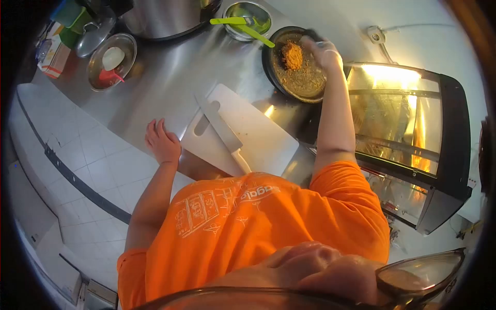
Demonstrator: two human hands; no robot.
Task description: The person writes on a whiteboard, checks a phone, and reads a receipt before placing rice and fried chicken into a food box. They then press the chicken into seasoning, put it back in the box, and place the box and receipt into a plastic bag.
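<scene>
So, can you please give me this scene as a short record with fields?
left hand: open, on the counter edge, beside the board
right hand: in the dark bowl of crumbs, next to a coated piece
board: white, a knife lies on it
behind: steel bowl with green utensil; pot
right side: lit display case

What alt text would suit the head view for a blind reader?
A person in an orange shirt has the right hand over a dark bowl of brown crumbs. The left hand rests on the steel counter beside a white cutting board with a knife on it.
</scene>
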